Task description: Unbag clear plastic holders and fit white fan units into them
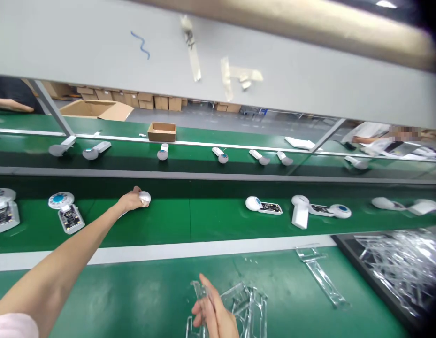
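My left hand point(132, 201) reaches out over the green conveyor belt, its fingers closed around the round head of a white handheld device point(145, 196). Most of that device's body is hidden behind the hand and forearm. At the bottom centre my right hand point(218, 313) pinches a clear plastic frame point(199, 292) between thumb and fingers. More clear plastic frames point(251, 310) lie on the green worktop point(133, 291) beside and beneath this hand. To the left on the belt is another white device point(71, 218) with a round blue-centred head and its circuit board exposed.
On the right, a black tray point(370, 278) holds a heap of clear plastic pieces. One long clear frame point(323, 277) lies left of it. Several white devices point(300, 212) sit along the belt. A small cardboard box point(162, 132) stands behind. A grey panel point(98, 42) spans overhead. Other people are across the line.
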`<state>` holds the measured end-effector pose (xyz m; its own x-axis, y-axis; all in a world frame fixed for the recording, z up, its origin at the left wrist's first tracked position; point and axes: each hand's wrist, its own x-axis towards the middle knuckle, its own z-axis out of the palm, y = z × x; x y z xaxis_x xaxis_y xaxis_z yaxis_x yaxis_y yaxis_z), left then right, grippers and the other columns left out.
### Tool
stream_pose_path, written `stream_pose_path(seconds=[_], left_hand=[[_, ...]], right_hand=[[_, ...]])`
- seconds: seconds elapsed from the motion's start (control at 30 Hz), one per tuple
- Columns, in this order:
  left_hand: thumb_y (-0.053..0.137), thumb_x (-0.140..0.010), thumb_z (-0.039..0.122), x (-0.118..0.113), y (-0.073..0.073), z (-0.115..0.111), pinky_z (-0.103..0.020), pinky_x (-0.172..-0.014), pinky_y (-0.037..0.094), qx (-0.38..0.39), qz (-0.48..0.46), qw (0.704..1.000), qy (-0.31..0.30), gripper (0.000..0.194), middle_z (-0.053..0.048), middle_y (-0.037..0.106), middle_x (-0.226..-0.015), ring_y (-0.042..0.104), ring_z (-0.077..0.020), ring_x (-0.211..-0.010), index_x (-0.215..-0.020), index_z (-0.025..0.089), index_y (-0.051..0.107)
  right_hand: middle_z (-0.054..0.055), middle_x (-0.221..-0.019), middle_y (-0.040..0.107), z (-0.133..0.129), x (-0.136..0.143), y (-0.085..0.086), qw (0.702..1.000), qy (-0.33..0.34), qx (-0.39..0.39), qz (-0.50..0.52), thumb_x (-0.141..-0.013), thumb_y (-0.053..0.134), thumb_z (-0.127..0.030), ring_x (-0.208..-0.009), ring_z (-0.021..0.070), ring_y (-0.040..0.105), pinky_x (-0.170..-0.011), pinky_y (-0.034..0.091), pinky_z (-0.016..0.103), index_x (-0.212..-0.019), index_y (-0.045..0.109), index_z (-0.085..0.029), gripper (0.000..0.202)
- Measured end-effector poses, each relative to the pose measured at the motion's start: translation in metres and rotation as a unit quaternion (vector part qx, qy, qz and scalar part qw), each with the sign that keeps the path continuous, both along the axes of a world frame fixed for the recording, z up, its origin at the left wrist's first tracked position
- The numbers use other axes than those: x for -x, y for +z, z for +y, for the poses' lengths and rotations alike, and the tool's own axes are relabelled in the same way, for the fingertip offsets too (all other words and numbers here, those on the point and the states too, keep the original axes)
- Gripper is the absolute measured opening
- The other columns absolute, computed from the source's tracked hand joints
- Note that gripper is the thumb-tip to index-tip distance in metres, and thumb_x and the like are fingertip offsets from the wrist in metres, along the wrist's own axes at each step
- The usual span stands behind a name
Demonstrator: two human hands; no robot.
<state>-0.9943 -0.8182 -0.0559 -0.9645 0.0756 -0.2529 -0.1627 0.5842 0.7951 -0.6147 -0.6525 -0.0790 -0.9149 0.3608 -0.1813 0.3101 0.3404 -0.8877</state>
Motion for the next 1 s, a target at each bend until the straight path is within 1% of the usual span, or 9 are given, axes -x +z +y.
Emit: stream_pose_path(seconds=[0.07,0.17,0.23,0.3,0.43,0.6,0.73,0.83,1.0], left_hand=[[0.083,-0.037,0.033,-0.020,0.009,0.003,-0.049,-0.090,0.038,-0.014,0.008,1.000,-0.016,0.060,-0.009,0.065,-0.090,0.056,-0.0379,-0.103,-0.089,0.020,0.057],[0.071,-0.061,0.049,-0.065,0.032,0.014,-0.037,-0.085,0.045,-0.107,0.026,0.993,-0.050,0.080,-0.011,0.060,-0.114,0.058,-0.0268,-0.103,-0.128,0.022,0.037],[0.066,-0.069,0.050,-0.103,0.049,0.025,-0.032,-0.080,0.047,-0.232,-0.003,0.971,-0.062,0.082,-0.010,0.054,-0.123,0.059,-0.0225,-0.102,-0.137,0.026,0.027],[0.069,-0.068,0.048,-0.142,0.062,0.037,-0.031,-0.077,0.047,-0.340,-0.050,0.938,-0.053,0.078,-0.009,0.054,-0.124,0.059,-0.0226,-0.100,-0.134,0.027,0.034],[0.072,-0.066,0.048,-0.197,0.077,0.058,-0.030,-0.074,0.046,-0.375,-0.079,0.921,-0.069,0.069,-0.006,0.057,-0.116,0.057,-0.0229,-0.100,-0.125,0.027,0.045],[0.074,-0.063,0.046,-0.219,0.086,0.069,-0.028,-0.071,0.046,-0.353,-0.052,0.932,-0.063,0.067,-0.006,0.060,-0.111,0.057,-0.0226,-0.097,-0.121,0.025,0.049],[0.075,-0.062,0.045,-0.226,0.091,0.070,-0.028,-0.066,0.047,-0.393,-0.065,0.917,-0.014,0.065,-0.006,0.060,-0.111,0.059,-0.0223,-0.091,-0.119,0.025,0.051],[0.076,-0.062,0.042,-0.238,0.085,0.070,-0.029,-0.074,0.048,-0.428,-0.074,0.901,-0.020,0.063,-0.006,0.061,-0.112,0.059,-0.0224,-0.097,-0.118,0.024,0.052],[0.075,-0.064,0.045,-0.260,0.069,0.073,-0.032,-0.079,0.049,-0.414,-0.213,0.884,-0.043,0.059,-0.013,0.063,-0.113,0.059,-0.0270,-0.102,-0.111,0.015,0.059]], right_hand=[[0.008,-0.106,0.067,0.006,0.012,0.014,0.999,0.013,-0.035,0.000,-0.094,0.024,-0.050,-0.093,0.0227,0.065,-0.085,0.051,0.036,-0.138,0.041,-0.029,0.051],[0.008,-0.132,0.052,0.008,0.036,0.038,0.997,0.026,-0.077,0.000,-0.094,0.030,-0.048,-0.124,0.0277,0.046,-0.098,0.042,0.044,-0.140,0.038,-0.030,0.049],[0.011,-0.126,0.053,0.006,0.053,0.053,0.994,0.041,-0.097,0.014,-0.093,0.036,-0.040,-0.118,0.0267,0.050,-0.095,0.044,0.043,-0.142,0.035,-0.025,0.051],[0.013,-0.114,0.054,0.002,0.068,0.065,0.989,0.038,-0.139,0.046,-0.089,0.045,-0.030,-0.107,0.0254,0.054,-0.091,0.047,0.041,-0.141,0.035,-0.018,0.055],[0.014,-0.106,0.050,-0.006,0.079,0.077,0.969,0.012,-0.236,0.075,-0.084,0.050,-0.020,-0.098,0.0269,0.051,-0.084,0.049,0.044,-0.140,0.037,-0.012,0.058],[0.017,-0.110,0.051,-0.011,0.068,0.075,0.956,-0.015,-0.288,0.062,-0.087,0.047,-0.024,-0.101,0.0309,0.049,-0.085,0.046,0.050,-0.139,0.038,-0.014,0.054],[0.013,-0.119,0.051,-0.006,0.056,0.066,0.972,0.010,-0.226,0.068,-0.093,0.038,-0.027,-0.106,0.0282,0.052,-0.083,0.049,0.045,-0.146,0.023,-0.025,0.055],[0.008,-0.105,0.057,0.001,0.045,0.066,0.980,0.025,-0.179,0.084,-0.093,0.039,-0.029,-0.093,0.0228,0.057,-0.077,0.051,0.038,-0.146,0.018,-0.029,0.057],[0.007,-0.105,0.056,0.009,0.037,0.079,0.967,0.040,-0.203,0.146,-0.088,0.052,-0.030,-0.100,0.0225,0.053,-0.088,0.045,0.039,-0.140,0.036,-0.033,0.054]])
